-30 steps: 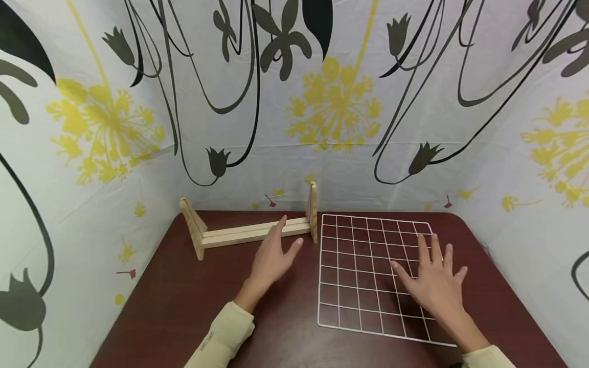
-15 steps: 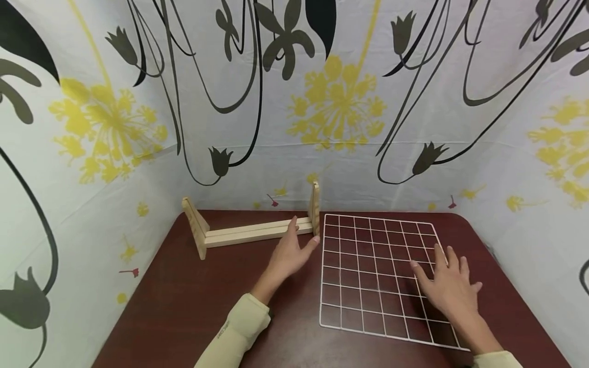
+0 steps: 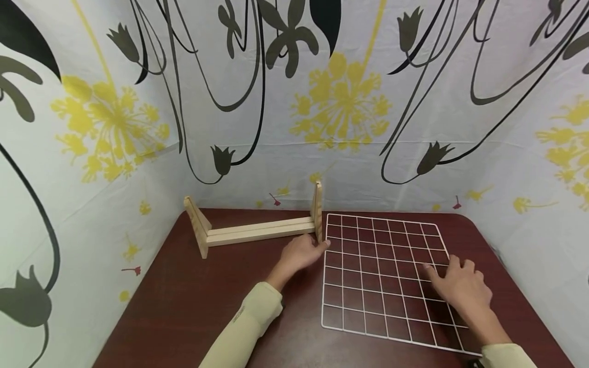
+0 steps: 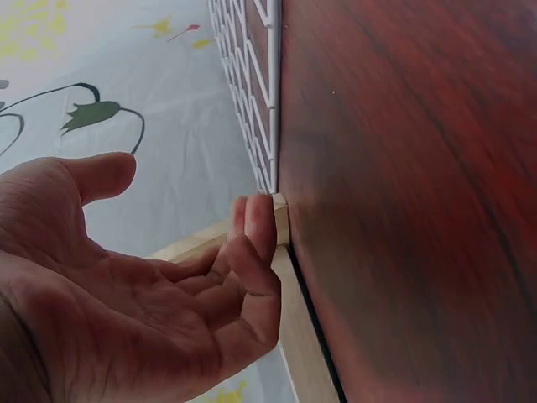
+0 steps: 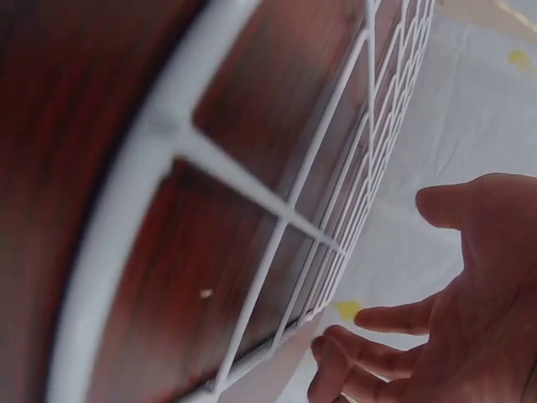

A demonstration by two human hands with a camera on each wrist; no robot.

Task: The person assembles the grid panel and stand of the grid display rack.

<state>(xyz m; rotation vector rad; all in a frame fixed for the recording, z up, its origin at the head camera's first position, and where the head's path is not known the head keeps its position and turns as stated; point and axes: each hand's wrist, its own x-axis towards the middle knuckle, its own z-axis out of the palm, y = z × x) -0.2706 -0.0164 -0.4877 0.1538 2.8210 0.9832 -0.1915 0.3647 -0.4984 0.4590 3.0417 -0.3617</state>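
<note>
A white wire grid panel [image 3: 402, 295] lies flat on the dark red-brown table [image 3: 193, 306], to the right of the middle. By its upper left edge is my left hand [image 3: 299, 254], thumb tip close to the edge wire, fingers bent. The left wrist view shows a gap between that thumb and the fingers [image 4: 256, 290], with nothing held. Along the grid's right edge my right hand [image 3: 465, 286] has its thumb over the wires and its fingers bent at the outer side. In the right wrist view, thumb and fingers [image 5: 394, 319] stand apart, gripping nothing.
A light wooden stand [image 3: 259, 232], two upright ends joined by a crossbar, is at the back left of the table, its right end just beside the grid. Patterned white cloth [image 3: 276, 122] with flowers hangs behind and at both sides.
My left hand has moved right, from in front of the wooden stand to the grid's left edge. My right hand has shifted right and nearer, to the right edge. Both hands' fingers have bent.
</note>
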